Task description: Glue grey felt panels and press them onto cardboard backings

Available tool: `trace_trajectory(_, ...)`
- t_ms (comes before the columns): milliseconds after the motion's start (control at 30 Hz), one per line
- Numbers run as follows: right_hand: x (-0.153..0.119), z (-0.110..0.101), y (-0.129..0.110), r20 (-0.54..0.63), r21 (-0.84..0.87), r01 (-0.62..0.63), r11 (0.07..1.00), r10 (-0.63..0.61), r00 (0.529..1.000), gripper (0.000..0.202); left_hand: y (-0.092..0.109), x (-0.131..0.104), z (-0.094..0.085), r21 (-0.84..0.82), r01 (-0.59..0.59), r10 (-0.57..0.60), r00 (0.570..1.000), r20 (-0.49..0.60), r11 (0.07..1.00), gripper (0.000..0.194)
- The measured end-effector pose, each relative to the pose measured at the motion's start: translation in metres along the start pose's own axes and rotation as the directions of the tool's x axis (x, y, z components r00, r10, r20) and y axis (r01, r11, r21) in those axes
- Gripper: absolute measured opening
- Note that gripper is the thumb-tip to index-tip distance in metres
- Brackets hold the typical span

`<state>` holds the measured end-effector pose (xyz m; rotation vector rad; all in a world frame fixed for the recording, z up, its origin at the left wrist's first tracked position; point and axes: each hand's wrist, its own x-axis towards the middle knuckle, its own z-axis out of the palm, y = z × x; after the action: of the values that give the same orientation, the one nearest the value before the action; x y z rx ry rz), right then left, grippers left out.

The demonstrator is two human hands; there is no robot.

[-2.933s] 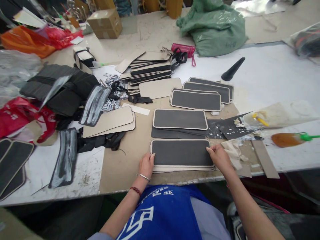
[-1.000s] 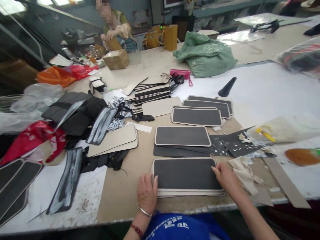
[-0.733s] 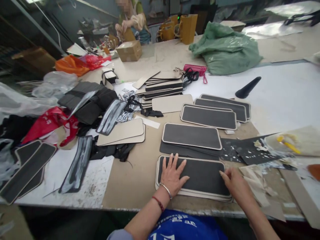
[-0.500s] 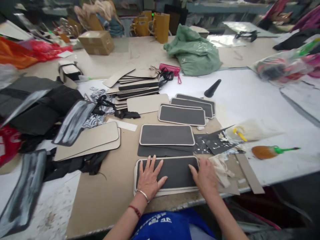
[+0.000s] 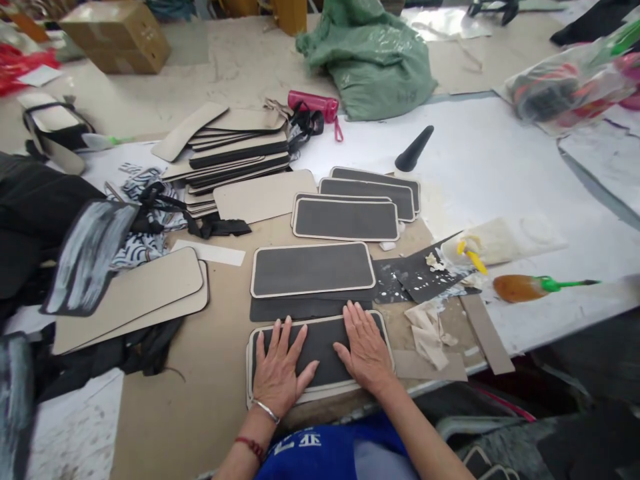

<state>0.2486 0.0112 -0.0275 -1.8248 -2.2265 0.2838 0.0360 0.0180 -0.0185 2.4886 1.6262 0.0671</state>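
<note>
Both palms rest on a dark grey rectangular panel with a beige border [image 5: 323, 347], which lies on another beige piece at the table's near edge. My left hand [image 5: 281, 367] is spread flat over its left half. On its right half lies my right hand [image 5: 364, 347], fingers stretched out and close together. Just beyond, a second bordered grey panel [image 5: 313, 270] sits on a plain dark strip [image 5: 310, 308]. Farther back, several more bordered panels [image 5: 345, 220] overlap one another.
Stacked beige and black boards [image 5: 240, 153] stand behind on the left, near a pink pouch [image 5: 313, 103]. On the right are glue-spotted dark scraps [image 5: 427, 283], a brown bottle with green nozzle [image 5: 520, 288] and a black cone [image 5: 414, 150]. Beige boards [image 5: 135, 293] lie left.
My right hand has moved from the panel's right edge onto its surface and now lies flat. My left hand stays spread on the panel. The camera view has shifted downward and to the right.
</note>
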Motion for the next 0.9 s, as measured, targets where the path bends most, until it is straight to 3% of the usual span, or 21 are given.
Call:
trace_trajectory(233,-0.007,0.004,0.027,-0.134,-0.050,-0.225,0.973,0.217,0.967,0.058,0.000,0.001,0.000,-0.014,-0.005,0.005,1.000,0.003,1.000,0.064)
trace_trajectory(333,-0.012,0.001,0.039,-0.196,-0.066,-0.258,0.964,0.241,0.950,0.052,0.000,-0.001,0.002,-0.059,0.004,-0.007,0.999,-0.044,0.998,0.067)
trace_trajectory(400,-0.014,-0.001,0.042,-0.243,-0.079,-0.260,0.962,0.234,0.941,0.044,-0.001,-0.002,0.003,-0.115,0.065,-0.079,0.990,-0.121,0.991,0.069)
trace_trajectory(467,-0.015,-0.001,0.044,-0.290,-0.083,-0.254,0.964,0.221,0.931,0.037,-0.001,-0.003,0.005,-0.203,0.198,-0.241,0.946,-0.215,0.959,0.070)
trace_trajectory(533,-0.015,-0.001,0.043,-0.336,-0.082,-0.228,0.970,0.189,0.923,0.033,-0.002,-0.002,0.008,-0.323,0.332,-0.423,0.865,-0.271,0.886,0.065)
trace_trajectory(600,-0.015,-0.002,0.040,-0.396,-0.091,-0.210,0.973,0.158,0.905,0.030,-0.003,-0.001,0.012,-0.443,0.388,-0.536,0.796,-0.281,0.808,0.061)
trace_trajectory(767,-0.018,-0.021,0.015,-0.489,-0.139,-0.199,0.970,0.107,0.866,0.030,-0.013,-0.001,0.015,-0.675,0.324,-0.601,0.768,-0.220,0.662,0.056)
trace_trajectory(900,-0.027,-0.052,0.003,-0.469,-0.091,-0.150,0.985,0.090,0.879,0.035,-0.030,-0.013,0.004,-0.868,0.294,-0.675,0.735,-0.061,0.399,0.057)
